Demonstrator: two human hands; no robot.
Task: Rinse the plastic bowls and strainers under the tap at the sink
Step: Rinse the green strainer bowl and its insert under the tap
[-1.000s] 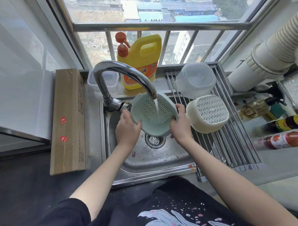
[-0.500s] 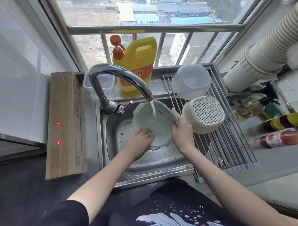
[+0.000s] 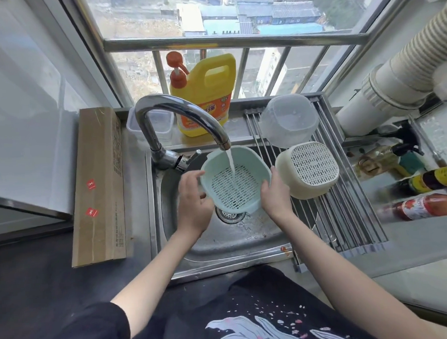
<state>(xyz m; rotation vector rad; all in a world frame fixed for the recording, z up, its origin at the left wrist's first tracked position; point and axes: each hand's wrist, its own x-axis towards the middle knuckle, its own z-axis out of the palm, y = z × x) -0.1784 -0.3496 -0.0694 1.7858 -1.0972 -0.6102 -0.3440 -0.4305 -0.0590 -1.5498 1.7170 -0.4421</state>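
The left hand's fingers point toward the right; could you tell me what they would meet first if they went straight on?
Most likely the green strainer: the left hand sits just beside its rim, though depth is unclear.

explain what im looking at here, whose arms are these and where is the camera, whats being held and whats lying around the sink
There is no machine here: a person wears a camera on the head, so the one picture looks forward and down along their own two arms. The right hand has its grip on the rim of a pale green strainer, held under water running from the tap above the sink. The left hand is at the strainer's other side with relaxed fingers; whether it touches it is hard to tell. On the drying rack to the right lie a cream strainer and a clear bowl, both upside down. Behind the tap stand a yellow detergent bottle and a clear tub.
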